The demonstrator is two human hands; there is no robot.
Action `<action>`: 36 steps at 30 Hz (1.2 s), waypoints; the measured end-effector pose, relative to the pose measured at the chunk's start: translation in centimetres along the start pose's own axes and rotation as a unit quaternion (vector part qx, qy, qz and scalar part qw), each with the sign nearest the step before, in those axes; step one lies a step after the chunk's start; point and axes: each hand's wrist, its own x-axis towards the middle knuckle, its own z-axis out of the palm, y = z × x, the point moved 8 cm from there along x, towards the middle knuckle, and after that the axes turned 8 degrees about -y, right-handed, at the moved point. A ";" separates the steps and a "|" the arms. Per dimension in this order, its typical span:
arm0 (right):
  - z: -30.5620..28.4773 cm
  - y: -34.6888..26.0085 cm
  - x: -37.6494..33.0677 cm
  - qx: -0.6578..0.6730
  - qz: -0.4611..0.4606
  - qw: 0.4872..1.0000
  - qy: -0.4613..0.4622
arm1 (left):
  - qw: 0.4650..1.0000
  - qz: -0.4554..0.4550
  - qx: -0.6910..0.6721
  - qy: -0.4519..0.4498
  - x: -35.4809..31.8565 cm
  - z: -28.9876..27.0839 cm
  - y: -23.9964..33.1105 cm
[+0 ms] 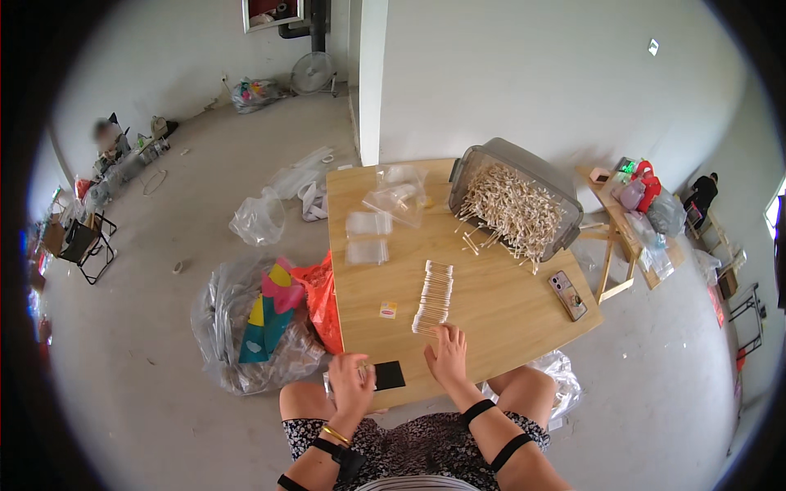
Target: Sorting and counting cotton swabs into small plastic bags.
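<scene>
— What's on the wooden table?
— Largest first: a tipped grey bin spilling a heap of cotton swabs, many unsorted. Then empty clear bags, none visibly filled.
— And what's done?
— One neat row of swabs lies mid-table.
— The hands?
— The right hand rests its fingers spread at the row's near end. The left hand curls narrow at the table's edge beside a small black card; I can't tell what it holds.
</scene>
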 end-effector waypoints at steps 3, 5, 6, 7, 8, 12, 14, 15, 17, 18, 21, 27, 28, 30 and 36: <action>0.0 0.8 1.8 -0.018 -0.020 1.000 -0.015 | 0.991 0.073 -0.021 -0.114 0.4 4.3 4.2; 0.4 1.2 2.8 -0.037 -0.014 0.999 -0.026 | 0.974 0.114 0.003 -0.193 0.3 7.0 5.9; 0.7 1.5 3.3 -0.053 -0.007 0.998 -0.038 | 0.975 0.114 0.001 -0.193 0.4 7.4 6.2; 0.7 1.8 3.8 -0.055 -0.005 0.998 -0.040 | 0.972 0.122 0.001 -0.202 0.5 8.0 6.5; 0.7 2.1 4.3 -0.056 0.002 0.998 -0.037 | 0.969 0.129 0.000 -0.212 0.5 8.5 6.8; 0.9 2.8 5.6 -0.056 0.000 0.998 -0.037 | 0.963 0.143 0.030 -0.225 0.8 9.3 6.9; 1.2 2.8 5.9 -0.052 0.007 0.997 -0.049 | 0.958 0.143 0.063 -0.242 0.9 9.8 6.5; 1.3 2.8 6.0 -0.050 0.014 0.997 -0.058 | 0.958 0.141 0.063 -0.243 1.1 9.9 6.4; 0.9 3.5 5.9 -0.047 0.010 0.998 -0.046 | 0.958 0.162 0.042 -0.234 2.0 10.1 7.3; 0.8 3.5 5.8 -0.041 0.001 0.998 -0.037 | 0.958 0.161 0.042 -0.235 2.6 10.4 7.4; 0.8 3.2 5.6 -0.036 -0.021 0.999 -0.032 | 0.948 0.203 0.070 -0.236 4.6 12.2 7.9; 0.3 3.7 5.5 -0.007 -0.032 0.999 -0.009 | 0.914 0.218 0.216 -0.264 5.6 15.6 7.0; 0.1 3.7 5.6 -0.005 -0.031 0.999 -0.009 | 0.916 0.220 0.216 -0.256 5.4 15.5 7.1; -0.4 3.9 5.8 -0.005 -0.023 1.000 0.003 | 0.917 0.222 0.218 -0.250 4.9 15.3 7.1; 0.0 4.1 5.5 -0.032 -0.042 0.998 -0.027 | 0.918 0.214 0.195 -0.271 4.1 14.9 7.2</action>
